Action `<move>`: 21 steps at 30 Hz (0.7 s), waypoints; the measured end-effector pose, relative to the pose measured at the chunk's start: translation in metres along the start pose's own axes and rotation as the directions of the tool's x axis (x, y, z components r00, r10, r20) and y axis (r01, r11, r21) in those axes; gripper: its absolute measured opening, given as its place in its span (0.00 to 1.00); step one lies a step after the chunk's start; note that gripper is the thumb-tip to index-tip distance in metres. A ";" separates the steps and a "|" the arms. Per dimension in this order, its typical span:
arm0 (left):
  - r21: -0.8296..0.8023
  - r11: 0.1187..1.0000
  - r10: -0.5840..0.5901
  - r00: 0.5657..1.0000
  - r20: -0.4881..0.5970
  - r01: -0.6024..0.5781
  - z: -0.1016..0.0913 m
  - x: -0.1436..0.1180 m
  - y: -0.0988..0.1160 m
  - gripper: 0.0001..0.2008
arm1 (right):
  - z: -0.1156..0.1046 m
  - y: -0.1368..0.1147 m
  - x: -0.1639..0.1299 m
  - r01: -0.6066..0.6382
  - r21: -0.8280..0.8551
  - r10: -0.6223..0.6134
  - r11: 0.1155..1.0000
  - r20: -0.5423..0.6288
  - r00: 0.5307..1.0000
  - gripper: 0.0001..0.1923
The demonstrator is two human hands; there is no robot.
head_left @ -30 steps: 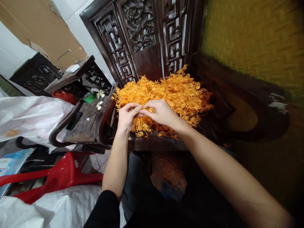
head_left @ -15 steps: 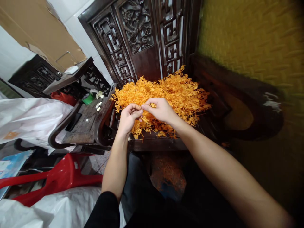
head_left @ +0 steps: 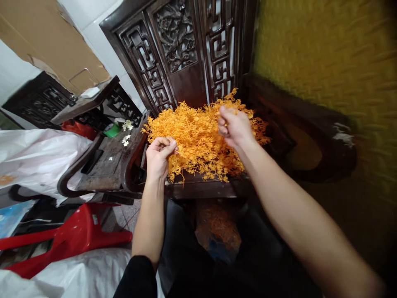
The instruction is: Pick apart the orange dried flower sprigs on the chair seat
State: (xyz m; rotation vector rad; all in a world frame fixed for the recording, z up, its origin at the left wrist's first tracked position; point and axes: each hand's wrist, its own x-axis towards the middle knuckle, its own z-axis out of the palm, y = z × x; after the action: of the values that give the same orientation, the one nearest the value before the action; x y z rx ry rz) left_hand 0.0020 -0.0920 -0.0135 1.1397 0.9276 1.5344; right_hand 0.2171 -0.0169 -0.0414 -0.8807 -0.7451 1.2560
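Observation:
A heap of orange plastic sprigs (head_left: 198, 136) lies on the seat of a dark carved wooden chair (head_left: 204, 188). My left hand (head_left: 159, 156) pinches a few orange sprigs at the heap's near left edge. My right hand (head_left: 235, 126) is lifted over the heap's far right side, its fingers closed around a small orange piece. A patch of the same orange sprigs (head_left: 218, 229) lies low between my arms, below the seat's front edge.
A carved wooden backrest (head_left: 182, 49) rises behind the heap. A second dark chair (head_left: 105, 161) with small white flowers (head_left: 125, 138) stands left. A red plastic stool (head_left: 71, 236) and white bags (head_left: 37, 155) lie lower left. A yellow surface (head_left: 325, 62) fills the right.
My hands were together at the heap's front, pinching one sprig. My right hand has since pulled away, up and to the right, with a small piece; the left stayed low with its sprigs.

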 end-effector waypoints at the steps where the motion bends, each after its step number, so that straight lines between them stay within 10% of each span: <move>1: -0.016 1.000 -0.021 0.999 -0.028 0.020 -0.001 0.002 -0.003 0.20 | -0.001 0.000 -0.004 -0.050 -0.017 0.052 0.999 0.092 0.994 0.16; 8: -0.088 0.991 -0.106 0.994 -0.017 0.104 0.003 0.007 -0.014 0.19 | 0.035 0.023 -0.040 -0.212 -0.157 0.256 0.965 0.373 0.892 0.03; 15: -0.158 0.986 -0.050 0.998 0.033 0.055 -0.002 0.004 -0.008 0.16 | 0.035 0.028 -0.043 -0.241 -0.197 0.311 0.950 0.593 0.742 0.31; 21: -0.154 0.981 -0.111 0.991 0.073 0.121 -0.001 0.002 -0.008 0.11 | 0.043 0.031 -0.051 -0.075 -0.140 0.142 0.987 0.564 0.813 0.29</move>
State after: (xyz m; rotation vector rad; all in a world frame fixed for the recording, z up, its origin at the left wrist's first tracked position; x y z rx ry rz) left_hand 0.0031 -0.0886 -0.0207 0.9988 0.8004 1.4410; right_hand 0.1570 -0.0588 -0.0479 -0.6327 -1.2697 1.6229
